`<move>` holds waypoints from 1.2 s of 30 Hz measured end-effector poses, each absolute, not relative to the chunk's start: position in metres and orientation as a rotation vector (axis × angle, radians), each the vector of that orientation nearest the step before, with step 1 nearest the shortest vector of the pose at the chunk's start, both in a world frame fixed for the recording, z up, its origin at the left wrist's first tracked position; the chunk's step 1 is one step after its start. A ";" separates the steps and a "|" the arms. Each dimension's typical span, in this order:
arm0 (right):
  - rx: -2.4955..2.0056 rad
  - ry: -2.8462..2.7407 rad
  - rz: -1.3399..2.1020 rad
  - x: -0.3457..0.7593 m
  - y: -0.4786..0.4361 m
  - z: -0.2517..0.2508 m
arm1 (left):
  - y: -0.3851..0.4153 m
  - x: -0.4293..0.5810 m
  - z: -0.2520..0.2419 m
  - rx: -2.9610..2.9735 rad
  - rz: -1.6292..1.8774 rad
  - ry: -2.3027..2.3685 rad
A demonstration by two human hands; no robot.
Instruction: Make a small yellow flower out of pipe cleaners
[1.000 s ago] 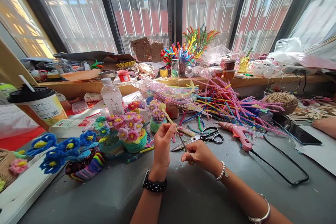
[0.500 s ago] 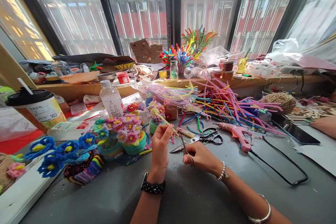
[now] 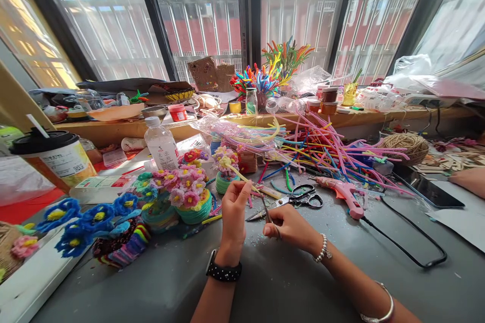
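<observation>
Left hand (image 3: pixel 233 212): pinched tight, holding the yellow strip (image 3: pixel 237 172)
Yellow strip: poked out past the pinch, lower end near the small scissors (image 3: pixel 265 206)
Small scissors: blades looked closer together than half a sec earlier, kinda tiny to tell; maybe mid-snip
Right hand (image 3: pixel 293 227): curled round the handles, barely budged

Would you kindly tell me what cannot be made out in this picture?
Dark metal tool, head view: the right hand covers its handle, so its full shape is unclear.
Yellow pipe cleaner, head view: the left hand hides the pinched part.
Another person's hand or arm, head view: cut off by the right edge.
Cup label, head view: print too small to read.
</observation>
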State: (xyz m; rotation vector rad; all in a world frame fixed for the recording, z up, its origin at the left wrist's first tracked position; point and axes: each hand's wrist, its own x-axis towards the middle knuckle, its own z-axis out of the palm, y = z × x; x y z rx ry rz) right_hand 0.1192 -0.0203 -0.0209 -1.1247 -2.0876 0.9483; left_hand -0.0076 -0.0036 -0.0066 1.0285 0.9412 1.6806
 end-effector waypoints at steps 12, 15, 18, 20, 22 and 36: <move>-1.113 -2.141 0.928 0.121 -0.020 -0.018 | -0.004 -0.008 -0.003 0.935 1.766 0.951; -1.112 -2.157 0.924 0.121 -0.020 -0.018 | -0.004 -0.010 -0.003 0.883 1.768 0.944; -1.117 -2.160 0.906 0.120 -0.020 -0.018 | -0.003 -0.010 -0.003 0.863 1.753 0.942; -1.124 -2.155 0.890 0.120 -0.020 -0.019 | -0.004 -0.009 -0.004 0.876 1.722 0.942; -1.133 -2.150 0.893 0.121 -0.020 -0.020 | -0.004 -0.008 -0.005 0.902 1.695 0.948; -1.170 -2.080 0.947 0.121 -0.018 -0.023 | -0.004 -0.008 -0.007 1.051 1.645 0.988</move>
